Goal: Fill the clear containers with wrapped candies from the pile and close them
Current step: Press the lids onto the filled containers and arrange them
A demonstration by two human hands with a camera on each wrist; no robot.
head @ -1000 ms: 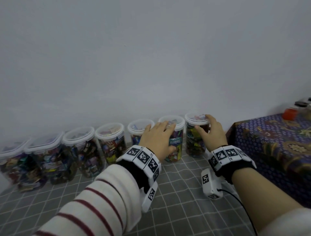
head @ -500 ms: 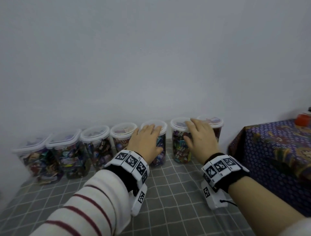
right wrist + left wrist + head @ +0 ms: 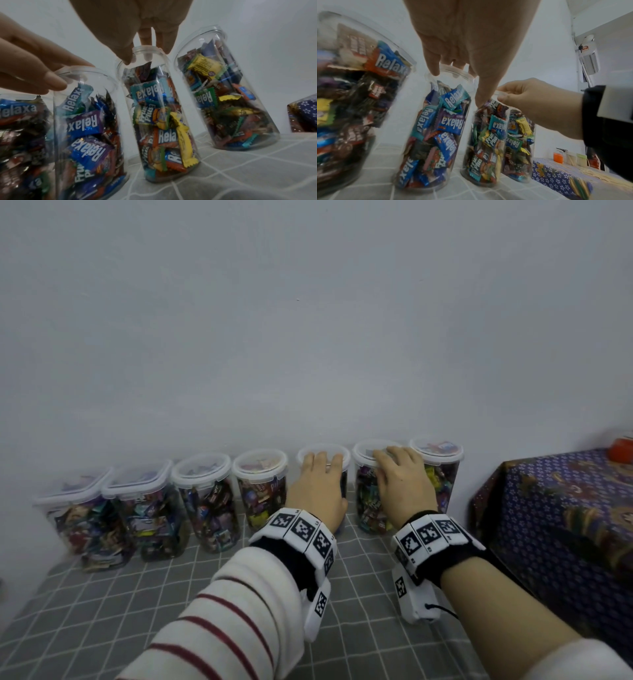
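Several clear containers with white lids stand in a row along the wall, all holding wrapped candies. My left hand (image 3: pixel 318 487) lies with straight fingers on the lid (image 3: pixel 345 455) of the third container from the right (image 3: pixel 440 128). My right hand (image 3: pixel 400 477) cups the lid (image 3: pixel 363 450) of the second container from the right (image 3: pixel 157 115); its thumb and fingers curl over the rim. In the left wrist view the right hand (image 3: pixel 530 102) is curled at that lid's edge. No candy pile is in view.
The rightmost container (image 3: pixel 436 453) stands untouched next to my right hand. Other filled containers (image 3: pixel 202 491) run off to the left. A grey checked cloth (image 3: pixel 137 611) covers the surface. A blue patterned cloth (image 3: pixel 565 508) with an orange object (image 3: pixel 621 450) lies at the right.
Both hands have shifted one container to the left: the left from the second to the third from the right, the right off the rightmost one. They have held still for the last half second.
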